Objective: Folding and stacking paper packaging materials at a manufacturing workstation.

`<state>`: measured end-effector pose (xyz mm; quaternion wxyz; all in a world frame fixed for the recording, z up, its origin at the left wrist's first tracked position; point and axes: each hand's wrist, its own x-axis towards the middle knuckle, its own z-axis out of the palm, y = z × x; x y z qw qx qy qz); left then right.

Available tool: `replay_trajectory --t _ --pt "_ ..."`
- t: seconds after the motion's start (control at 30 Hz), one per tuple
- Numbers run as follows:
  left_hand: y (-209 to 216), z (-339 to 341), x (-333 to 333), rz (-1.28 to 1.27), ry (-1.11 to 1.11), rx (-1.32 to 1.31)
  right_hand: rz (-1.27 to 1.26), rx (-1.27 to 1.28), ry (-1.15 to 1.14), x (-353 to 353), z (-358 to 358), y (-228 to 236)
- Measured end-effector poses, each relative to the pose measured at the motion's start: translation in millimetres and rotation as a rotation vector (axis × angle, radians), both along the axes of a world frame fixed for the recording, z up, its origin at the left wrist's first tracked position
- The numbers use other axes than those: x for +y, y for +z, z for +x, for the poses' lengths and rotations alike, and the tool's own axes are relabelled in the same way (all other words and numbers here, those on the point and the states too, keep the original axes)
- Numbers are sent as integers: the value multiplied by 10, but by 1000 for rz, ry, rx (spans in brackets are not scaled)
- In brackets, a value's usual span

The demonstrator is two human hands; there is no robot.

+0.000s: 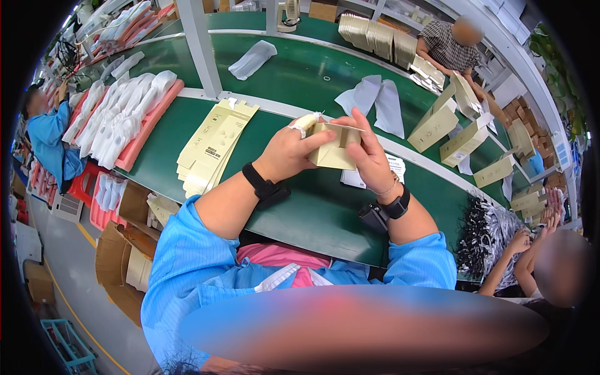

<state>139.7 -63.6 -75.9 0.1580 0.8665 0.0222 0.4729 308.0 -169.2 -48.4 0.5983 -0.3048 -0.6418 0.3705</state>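
Observation:
A cream cardboard box point(334, 157), its end facing me open, is held between my two hands over the green table. My left hand point(289, 149) grips its left side, the thumb lying across the top and one finger covered by a pale wrap. My right hand point(374, 164) holds the right side, with the thumb at the open end and the fingers raised behind a flap. Under my right hand lie white printed sheets point(354, 177), partly hidden. To the left of my left hand, a stack of flat cream box blanks point(212, 147) rests on the table.
White-wrapped items point(128, 112) fill a pink tray at the left. Upright cream boxes point(434, 127) and pale plastic sleeves point(387, 109) stand and lie beyond the metal rail. A bundle of black and white cords point(490, 240) is at the right. Other people work around the tables.

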Motion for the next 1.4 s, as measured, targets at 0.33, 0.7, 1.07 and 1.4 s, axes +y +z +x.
replay_trajectory --t 0.33,0.7,1.07,1.4 --pt "-150 59 100 -35 -82 -179 220 -525 -179 0 106 171" --pt "-69 -2 182 165 29 -63 222 -602 -373 53 72 154" --pt "12 -71 329 -1115 -412 -208 531 -873 -548 95 96 266" --pt "-33 -27 473 -1183 -106 -127 -217 -1439 -274 21 180 13"
